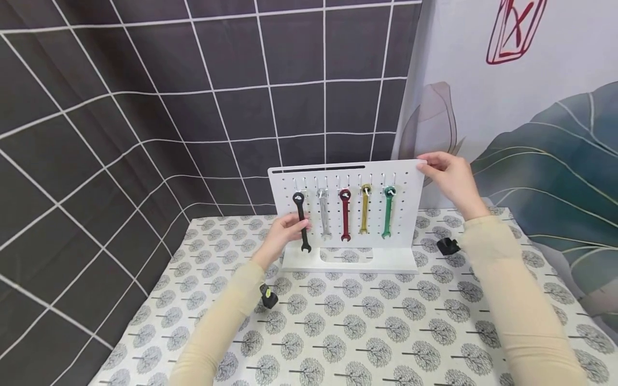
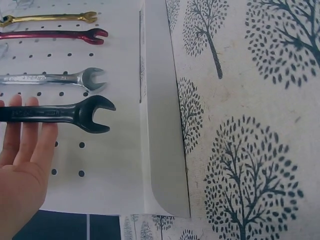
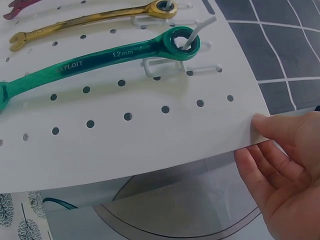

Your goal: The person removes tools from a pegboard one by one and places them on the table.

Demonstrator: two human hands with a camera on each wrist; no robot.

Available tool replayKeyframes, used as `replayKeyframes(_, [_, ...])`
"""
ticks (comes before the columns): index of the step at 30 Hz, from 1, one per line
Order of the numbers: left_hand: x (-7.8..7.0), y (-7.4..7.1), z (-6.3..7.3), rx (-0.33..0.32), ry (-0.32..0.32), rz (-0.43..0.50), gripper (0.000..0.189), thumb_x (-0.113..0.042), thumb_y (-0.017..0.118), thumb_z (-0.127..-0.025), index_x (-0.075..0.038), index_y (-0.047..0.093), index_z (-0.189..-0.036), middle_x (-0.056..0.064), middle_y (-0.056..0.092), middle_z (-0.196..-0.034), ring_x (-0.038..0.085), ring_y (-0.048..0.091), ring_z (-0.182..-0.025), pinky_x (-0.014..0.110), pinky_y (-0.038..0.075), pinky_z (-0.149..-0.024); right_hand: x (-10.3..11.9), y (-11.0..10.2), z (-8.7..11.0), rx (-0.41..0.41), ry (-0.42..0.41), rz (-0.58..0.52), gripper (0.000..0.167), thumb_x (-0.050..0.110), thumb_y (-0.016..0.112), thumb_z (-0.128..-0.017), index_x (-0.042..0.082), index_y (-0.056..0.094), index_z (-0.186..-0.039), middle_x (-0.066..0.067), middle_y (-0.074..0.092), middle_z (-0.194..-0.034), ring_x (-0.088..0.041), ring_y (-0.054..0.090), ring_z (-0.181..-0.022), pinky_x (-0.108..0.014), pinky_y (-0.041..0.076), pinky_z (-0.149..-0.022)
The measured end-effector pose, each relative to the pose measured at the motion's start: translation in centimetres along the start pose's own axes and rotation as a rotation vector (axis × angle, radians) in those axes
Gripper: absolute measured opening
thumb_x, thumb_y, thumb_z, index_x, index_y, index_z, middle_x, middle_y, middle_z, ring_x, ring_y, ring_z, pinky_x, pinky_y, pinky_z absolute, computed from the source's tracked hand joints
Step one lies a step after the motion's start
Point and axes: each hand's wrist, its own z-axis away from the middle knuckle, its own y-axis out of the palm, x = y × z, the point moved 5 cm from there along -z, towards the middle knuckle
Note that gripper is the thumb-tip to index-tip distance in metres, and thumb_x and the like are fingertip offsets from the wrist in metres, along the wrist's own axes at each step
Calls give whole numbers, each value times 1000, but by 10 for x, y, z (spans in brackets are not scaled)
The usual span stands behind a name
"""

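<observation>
While I look down on a tree-printed tablecloth (image 1: 338, 327), a dark hanging with white grid lines (image 1: 241, 110) closes off the back and left of the room, and a pale backdrop with large leaves (image 1: 531, 96) fills the right, a red line drawing (image 1: 518, 32) high on it. On the cloth stands a white pegboard (image 1: 410, 214), with a long slot near its top edge.

On my feed the right hand (image 1: 453, 179) pinches the board's upper corner, thumb in front, fingers behind. The left hand (image 1: 280, 236) grips the black wrench (image 1: 302, 214) by its shank, before the board's left side, open end down. From this angle I can't be sure whether its ring end is hooked or lifted clear.

Next along, a silver wrench (image 1: 324, 214), red wrench (image 1: 345, 217), gold wrench (image 1: 365, 212) and green wrench (image 3: 110, 59) hang by their rings. I read "12mm" on the green one, plus letters ending "PLOIT"; marks on the black and silver shanks are too small for me.
</observation>
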Motion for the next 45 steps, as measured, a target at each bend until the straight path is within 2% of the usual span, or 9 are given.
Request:
replayKeyframes(5, [1, -1, 0, 6, -5, -10, 31, -11, 67, -97, 6, 63, -123, 10, 72, -107, 30, 70, -102, 48, 57, -93, 0, 0, 0, 5, 8, 12, 40, 37, 68, -97, 5, 70, -122, 5, 72, -105, 3, 58, -85, -15, 46, -71])
replayKeyframes(10, [-3, -4, 3, -19, -1, -29, 28, -11, 68, -97, 5, 65, -120, 8, 73, -103, 25, 71, -97, 41, 60, -86, 3, 1, -2, 21, 11, 7, 43, 38, 68, -97, 5, 69, -124, -4, 73, -113, 1, 58, -88, -17, 47, -74])
replayKeyframes(16, [-10, -2, 11, 5, -4, -53, 29, -11, 68, -97, 6, 65, -120, 12, 72, -107, 18, 70, -93, 43, 60, -87, 4, 0, -1, 30, 26, 24, 46, 41, 67, -97, 6, 68, -126, -13, 70, -120, -1, 58, -90, -18, 47, -76])
replayKeyframes(23, [-13, -4, 17, 19, -12, -54, 32, -13, 69, -96, 10, 63, -118, 17, 71, -115, 19, 71, -94, 53, 56, -94, 1, 0, 0, 29, 7, 43, 44, 39, 66, -98, 4, 67, -125, -19, 69, -121, 1, 57, -88, -17, 47, -75])
replayKeyframes(25, [-15, -5, 19, 22, -6, -63, 33, -14, 69, -96, 10, 63, -119, 19, 70, -117, 19, 71, -95, 52, 57, -93, 1, 0, 0, 27, 5, 42, 43, 38, 66, -99, 4, 67, -125, -19, 69, -121, 2, 56, -87, -17, 47, -74])
replayKeyframes(32, [-29, -9, 31, 24, 26, -96, 37, -13, 68, -97, 12, 60, -123, 22, 70, -114, 20, 72, -93, 42, 61, -84, 5, 1, 2, 30, -8, 30, 42, 36, 66, -98, 4, 67, -125, -22, 68, -122, 5, 55, -85, -17, 47, -74])
replayKeyframes(36, [-38, -12, 39, 26, 38, -97, 39, -13, 67, -98, 15, 58, -124, 25, 68, -117, 19, 73, -93, 42, 61, -84, 4, 1, 2, 33, -6, 39, 42, 36, 66, -98, 4, 68, -125, -21, 68, -121, 4, 55, -86, -18, 47, -74])
replayKeyframes(41, [-52, -16, 46, -2, 59, -96, 37, -11, 67, -97, 16, 59, -122, 26, 69, -114, 19, 73, -88, 43, 62, -80, 3, 1, 2, 38, -6, 40, 43, 38, 65, -99, 4, 67, -126, -21, 68, -123, 0, 57, -90, -19, 47, -76])
replayKeyframes(45, [-59, -20, 48, -6, 69, -88, 28, -8, 67, -97, 13, 63, -115, 27, 69, -113, 19, 74, -87, 45, 62, -78, 4, 0, 1, 33, -6, 35, 43, 38, 65, -99, 4, 67, -126, -21, 68, -124, -1, 57, -92, -18, 47, -76])
